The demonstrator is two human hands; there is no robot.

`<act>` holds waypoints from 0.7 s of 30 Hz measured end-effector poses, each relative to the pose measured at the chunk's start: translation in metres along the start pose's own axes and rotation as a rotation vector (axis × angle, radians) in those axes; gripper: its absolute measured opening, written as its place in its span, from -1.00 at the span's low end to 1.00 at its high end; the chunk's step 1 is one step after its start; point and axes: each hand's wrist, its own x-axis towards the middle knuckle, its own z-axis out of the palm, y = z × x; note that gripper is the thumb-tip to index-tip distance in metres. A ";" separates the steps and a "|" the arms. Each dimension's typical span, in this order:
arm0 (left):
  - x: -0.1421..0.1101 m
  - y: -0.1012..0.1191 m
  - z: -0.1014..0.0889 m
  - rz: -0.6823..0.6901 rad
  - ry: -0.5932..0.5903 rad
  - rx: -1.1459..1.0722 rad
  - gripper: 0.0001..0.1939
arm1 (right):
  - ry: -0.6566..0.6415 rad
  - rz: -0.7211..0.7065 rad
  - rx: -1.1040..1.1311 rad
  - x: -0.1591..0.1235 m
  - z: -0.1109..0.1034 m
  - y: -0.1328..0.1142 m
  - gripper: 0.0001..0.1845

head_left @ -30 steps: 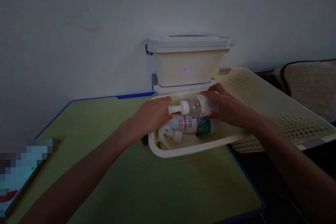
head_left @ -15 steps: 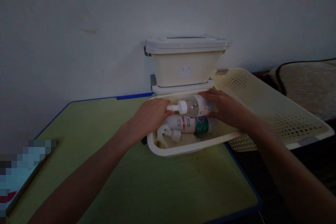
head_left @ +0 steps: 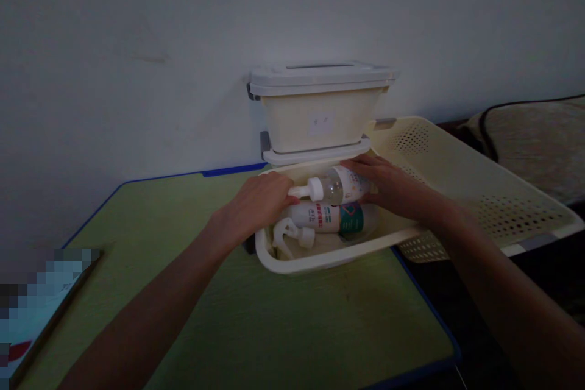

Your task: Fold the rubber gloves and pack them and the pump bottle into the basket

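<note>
A clear pump bottle with a white pump head lies on its side at the top of a cream storage bin. My left hand is closed on the bottle's pump end, at the bin's left side. Around the bottle's base, my right hand is wrapped, its fingertips partly hidden. Below it in the bin rests a white bottle with a green label. Nearer the front lies a white spray trigger head, whose bottle is mostly out of sight.
Behind the bin, a lidded cream box stands against the wall. A large perforated basket sits to the right. The green table has a blue edge. A pixelated flat item is at the left, a cushion at the far right.
The view has shifted slightly. Both hands stay on the pump bottle, which lies almost exactly as before in the bin.
</note>
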 end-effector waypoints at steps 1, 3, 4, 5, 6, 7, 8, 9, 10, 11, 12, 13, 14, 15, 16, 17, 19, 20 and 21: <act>0.000 0.000 0.000 0.002 0.001 0.010 -0.77 | -0.006 0.000 0.001 0.000 0.000 0.000 -0.31; 0.000 0.000 0.000 0.005 0.002 0.033 -0.77 | -0.010 -0.005 0.009 0.000 0.001 0.000 -0.31; 0.000 0.000 0.001 0.005 0.002 0.045 -0.77 | -0.009 -0.013 0.018 0.000 0.001 0.000 -0.31; 0.000 0.001 0.001 0.006 0.005 0.056 -0.77 | -0.007 -0.019 0.028 -0.001 0.002 0.000 -0.31; -0.001 0.002 0.001 0.010 0.013 0.064 -0.77 | -0.005 -0.017 0.037 -0.002 0.002 0.000 -0.31; -0.002 0.004 0.002 0.012 0.027 0.070 -0.77 | 0.000 -0.006 0.042 -0.003 0.002 0.000 -0.30; -0.003 0.005 0.002 0.011 0.048 0.074 -0.77 | 0.008 0.012 0.042 -0.004 0.003 -0.001 -0.29; -0.004 0.007 0.003 0.006 0.070 0.073 -0.77 | 0.017 0.030 0.038 -0.005 0.003 -0.002 -0.29; -0.005 0.009 0.003 -0.004 0.087 0.068 -0.77 | 0.025 0.041 0.031 -0.007 0.003 -0.002 -0.29; -0.006 0.010 0.004 -0.022 0.098 0.057 -0.77 | 0.032 0.045 0.024 -0.008 0.004 -0.003 -0.29; -0.007 0.011 0.004 -0.040 0.102 0.040 -0.77 | 0.035 0.042 0.017 -0.008 0.004 -0.004 -0.28; -0.007 0.012 0.005 -0.056 0.102 0.020 -0.77 | 0.038 0.037 0.013 -0.009 0.004 -0.004 -0.28; -0.007 0.012 0.005 -0.065 0.103 0.002 -0.77 | 0.043 0.034 0.013 -0.010 0.004 -0.004 -0.27; -0.007 0.012 0.006 -0.065 0.107 -0.013 -0.77 | 0.054 0.034 0.015 -0.010 0.004 -0.004 -0.26; -0.007 0.012 0.006 -0.062 0.117 -0.024 -0.77 | 0.071 0.039 0.017 -0.010 0.004 -0.004 -0.25; -0.007 0.012 0.007 -0.055 0.128 -0.031 -0.77 | 0.085 0.044 0.022 -0.010 0.004 -0.004 -0.25; -0.007 0.010 0.009 -0.041 0.149 -0.038 -0.76 | 0.091 0.047 0.033 -0.010 0.004 -0.004 -0.27; -0.007 0.009 0.009 -0.036 0.157 -0.042 -0.76 | 0.083 0.042 0.036 -0.010 0.003 -0.004 -0.29; -0.007 0.009 0.010 -0.028 0.163 -0.049 -0.76 | 0.071 0.035 0.037 -0.009 0.003 -0.005 -0.31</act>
